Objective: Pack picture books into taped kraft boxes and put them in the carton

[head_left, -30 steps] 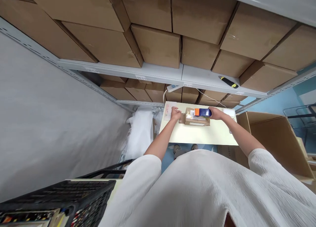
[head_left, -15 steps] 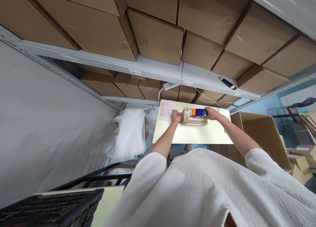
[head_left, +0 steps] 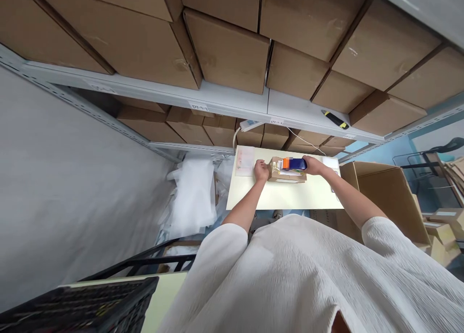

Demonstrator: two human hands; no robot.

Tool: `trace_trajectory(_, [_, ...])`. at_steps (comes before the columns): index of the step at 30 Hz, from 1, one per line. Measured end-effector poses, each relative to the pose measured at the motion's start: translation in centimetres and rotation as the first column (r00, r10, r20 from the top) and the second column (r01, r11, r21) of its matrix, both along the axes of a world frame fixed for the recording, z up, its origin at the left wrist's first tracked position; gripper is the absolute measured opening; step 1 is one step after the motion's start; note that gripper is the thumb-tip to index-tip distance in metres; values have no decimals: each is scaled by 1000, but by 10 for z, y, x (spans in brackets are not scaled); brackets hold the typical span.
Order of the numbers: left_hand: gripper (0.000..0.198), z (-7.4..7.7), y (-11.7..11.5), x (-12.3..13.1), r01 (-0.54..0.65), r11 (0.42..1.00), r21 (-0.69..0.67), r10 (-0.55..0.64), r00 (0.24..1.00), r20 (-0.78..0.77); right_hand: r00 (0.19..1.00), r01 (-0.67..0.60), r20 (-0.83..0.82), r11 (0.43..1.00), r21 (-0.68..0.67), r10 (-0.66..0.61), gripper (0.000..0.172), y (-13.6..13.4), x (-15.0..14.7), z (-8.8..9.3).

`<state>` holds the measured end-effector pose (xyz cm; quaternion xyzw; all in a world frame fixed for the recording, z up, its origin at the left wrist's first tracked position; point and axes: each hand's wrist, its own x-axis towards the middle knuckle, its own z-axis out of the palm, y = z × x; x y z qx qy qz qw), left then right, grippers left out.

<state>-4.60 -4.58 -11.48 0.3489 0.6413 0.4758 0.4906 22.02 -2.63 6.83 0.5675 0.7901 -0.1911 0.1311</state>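
Note:
A small brown cardboard box lies on the pale table, with shiny clear tape and a white paper label on it. At its left end, my left hand grips the box with curled fingers, partly hidden from view. My right hand is closed around a tape dispenser with a dark blue body and an orange front. The dispenser is over the top of the box, its orange end towards the left; whether it touches the cardboard I cannot tell.
The pale table stands under shelving stacked with cartons. A yellow-black utility knife lies on the shelf. To the right is a large open carton; white packing sheets are at left. A black crate sits lower left.
The whole view has shifted slightly. My left hand and the box's left end look a little closer together; the dispenser stays over the box, with hardly any other movement.

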Motion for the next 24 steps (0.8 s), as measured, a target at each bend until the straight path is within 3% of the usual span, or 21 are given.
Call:
trace_trajectory(4, [39,8,-7,-7,157,988,9,-157,987,-19,1000,-3,-19,1000,10,3,34,-1,2,-3])
trace_trajectory(7, [54,23,-11,-12,290,950,119,-263,944,-200,999,-28,-37,999,23,29,34,-1,3,-5])
trace_trajectory(9, [70,35,-11,-14,453,874,179,-378,862,-338,998,-47,-50,999,21,48,34,-2,2,-5])
trace_trajectory(13, [91,52,-9,-13,709,704,47,-582,613,-534,998,-44,-39,999,-15,43,36,-4,1,-2])
trace_trajectory(17, [94,54,-10,-14,758,649,-62,-624,485,-613,999,-47,6,997,-56,47,40,-4,0,2])
trace_trajectory(24, [93,56,-11,-17,756,644,-118,-644,452,-617,999,-31,14,995,-98,32,46,-4,7,9])
